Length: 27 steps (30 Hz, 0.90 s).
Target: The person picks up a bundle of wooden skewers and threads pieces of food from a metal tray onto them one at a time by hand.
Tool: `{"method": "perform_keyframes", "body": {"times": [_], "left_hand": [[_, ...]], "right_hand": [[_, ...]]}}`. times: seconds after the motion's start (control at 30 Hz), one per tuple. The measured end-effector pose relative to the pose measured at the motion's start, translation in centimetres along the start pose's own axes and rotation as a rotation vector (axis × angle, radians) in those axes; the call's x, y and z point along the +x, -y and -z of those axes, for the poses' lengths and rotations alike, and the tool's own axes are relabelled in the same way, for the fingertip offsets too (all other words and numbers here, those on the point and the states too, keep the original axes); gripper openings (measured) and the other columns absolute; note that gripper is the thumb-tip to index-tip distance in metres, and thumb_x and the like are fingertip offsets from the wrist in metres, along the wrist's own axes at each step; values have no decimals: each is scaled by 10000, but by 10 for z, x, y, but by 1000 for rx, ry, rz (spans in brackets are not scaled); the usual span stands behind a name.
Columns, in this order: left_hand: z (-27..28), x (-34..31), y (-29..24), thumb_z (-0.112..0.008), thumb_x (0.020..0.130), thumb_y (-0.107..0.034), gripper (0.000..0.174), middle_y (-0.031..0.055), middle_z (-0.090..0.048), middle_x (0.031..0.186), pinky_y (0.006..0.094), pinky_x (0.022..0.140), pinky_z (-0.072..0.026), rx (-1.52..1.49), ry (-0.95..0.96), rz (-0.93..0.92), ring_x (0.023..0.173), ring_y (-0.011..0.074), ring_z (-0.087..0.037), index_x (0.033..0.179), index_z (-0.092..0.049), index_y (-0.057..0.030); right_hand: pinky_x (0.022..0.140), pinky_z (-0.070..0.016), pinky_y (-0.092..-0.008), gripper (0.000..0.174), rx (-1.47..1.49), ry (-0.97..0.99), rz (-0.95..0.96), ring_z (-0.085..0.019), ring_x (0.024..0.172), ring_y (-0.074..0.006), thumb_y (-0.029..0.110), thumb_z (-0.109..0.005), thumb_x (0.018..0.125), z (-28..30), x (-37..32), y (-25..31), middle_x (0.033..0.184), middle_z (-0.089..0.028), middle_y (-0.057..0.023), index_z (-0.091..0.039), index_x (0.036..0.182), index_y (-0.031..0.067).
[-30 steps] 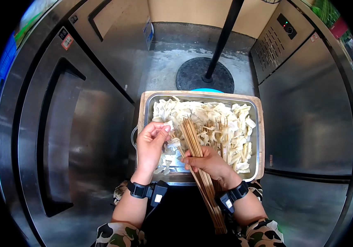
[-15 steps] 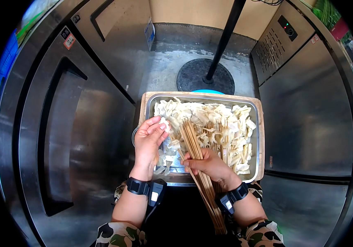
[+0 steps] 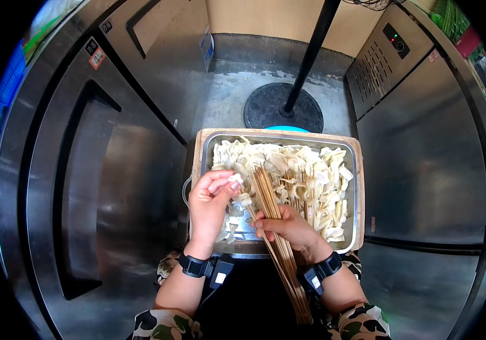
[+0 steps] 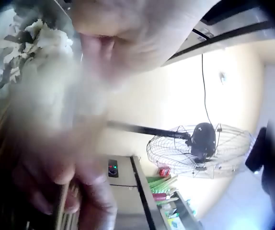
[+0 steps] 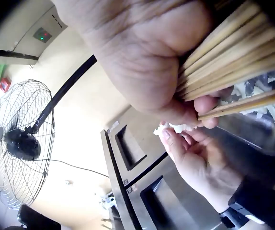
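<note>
A small pale piece (image 3: 235, 179) is hanging above the left part of the tray, its folded edge showing between the thumb and fingers of the left hand (image 3: 206, 207), which is pinching it; being seemingly soft and thin, it could tear or slip if squeezed or pierced too near its edge. Just to the right and nearer, a single stick (image 3: 261, 229) is carrying another pale piece (image 3: 243, 199) at its far end; this one could be sliding off should the stick tilt downward. The right hand (image 3: 292, 229) is gripping that stick together with a thick bundle of sticks (image 3: 267, 195); because one grasp is serving both, loosening it for the single stick could let the bundle fan out or drop. The bundle's far ends are standing near the left fingertips, so a hasty approach could prick them. Beneath, the metal tray (image 3: 355, 195) is holding a heap of pale pieces (image 3: 282, 152), with further sticks (image 3: 305, 211) lying among them on the right, where a lowered bundle could be catching. The tray is resting on a wooden board (image 3: 360, 170); farther off, a round black base (image 3: 265, 107) is supporting a pole, well apart from the work.
</note>
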<state>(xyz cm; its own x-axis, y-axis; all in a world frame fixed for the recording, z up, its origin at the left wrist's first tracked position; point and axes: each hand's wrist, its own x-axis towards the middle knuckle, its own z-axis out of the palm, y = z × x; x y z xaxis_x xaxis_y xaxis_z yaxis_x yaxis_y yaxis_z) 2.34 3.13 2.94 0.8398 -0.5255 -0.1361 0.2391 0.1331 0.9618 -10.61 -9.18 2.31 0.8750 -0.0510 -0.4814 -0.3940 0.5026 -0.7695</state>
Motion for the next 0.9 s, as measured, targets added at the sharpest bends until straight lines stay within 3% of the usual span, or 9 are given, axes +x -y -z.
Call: {"method": "perform_keyframes", "body": {"times": [0.2,0.3,0.5,0.6,0.9], "left_hand": [[-7,-5,-1,-585,839,9,174,53,-634,868,186,658,-460,112,-43,-157,750,69,-581,1013,-581,11],[-5,-2,0,-579,861,-60,195,62,-640,876,201,644,-479,72,-32,-103,758,99,-612,1047,-573,-2],[2,0,-2,-566,878,-118,199,98,-656,899,211,677,-490,-111,10,182,779,136,-635,1048,-598,-21],[6,0,-1,-576,875,-124,199,75,-658,919,200,673,-471,-134,6,278,826,108,-617,1047,-608,-30],[1,-8,-10,-588,864,-129,203,69,-659,922,178,676,-444,-196,-28,411,709,42,-543,1036,-610,-24]], "right_hand": [[502,-400,-179,101,-26,16,-3,-508,538,-55,111,-625,830,0,-2,2,712,-616,-37,-590,893,40],[501,-401,-179,107,-29,22,-5,-509,541,-51,117,-626,833,-1,-4,2,719,-615,-34,-589,898,41],[489,-397,-172,109,-11,4,-5,-516,536,-52,91,-655,805,-3,-3,2,712,-607,-23,-598,888,48],[493,-397,-171,112,-8,-5,-6,-516,539,-52,90,-654,807,-3,-3,1,719,-612,-25,-595,893,49],[494,-397,-171,125,-31,-27,14,-505,532,-54,94,-651,810,-6,-3,1,698,-611,-32,-584,904,45]]}}
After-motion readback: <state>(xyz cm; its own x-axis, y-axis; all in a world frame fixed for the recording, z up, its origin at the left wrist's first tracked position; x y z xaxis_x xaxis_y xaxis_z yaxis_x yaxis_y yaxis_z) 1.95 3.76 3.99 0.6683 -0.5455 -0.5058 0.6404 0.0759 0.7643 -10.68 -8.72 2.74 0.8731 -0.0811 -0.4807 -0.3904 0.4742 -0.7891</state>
